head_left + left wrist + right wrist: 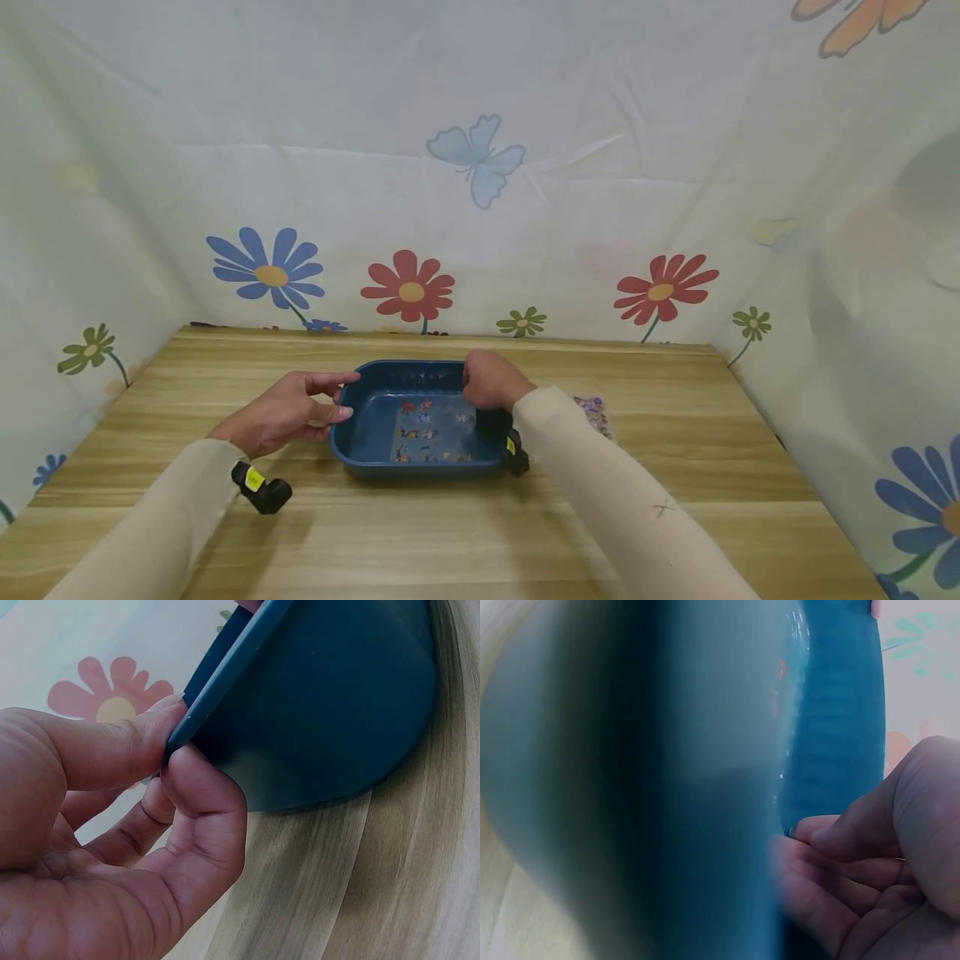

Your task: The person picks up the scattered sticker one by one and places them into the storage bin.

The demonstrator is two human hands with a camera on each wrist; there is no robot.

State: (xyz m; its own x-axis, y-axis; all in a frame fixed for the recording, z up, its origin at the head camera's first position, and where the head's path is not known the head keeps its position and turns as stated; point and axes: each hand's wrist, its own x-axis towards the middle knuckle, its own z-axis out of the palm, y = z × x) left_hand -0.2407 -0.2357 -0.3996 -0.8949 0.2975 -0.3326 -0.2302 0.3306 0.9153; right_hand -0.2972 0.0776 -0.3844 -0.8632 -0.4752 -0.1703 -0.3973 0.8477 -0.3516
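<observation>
one left hand (288, 410) pinches, by its rim, a smooth round-cornered blue tray (427, 471) on the wood-grain table (375, 533); uneven pull could skid it. right hand (491, 382) curled inside, can't tell if it grips anything; careless knuckles might crease the thin-looking printed sheet (432, 423). behind: wrinkled floral backdrop (337, 192).

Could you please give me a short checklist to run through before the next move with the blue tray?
1. Left hand on the blue tray: ok, thumb and finger pinch its rim.
2. Tray open side up on the table: ok.
3. Small colourful figures visible inside the tray: ok.
4. Right hand free of any grip: cannot tell, its fingertips' contact is unclear.
5. Patterned piece fully in view: not ok, the right sleeve covers part.
</observation>
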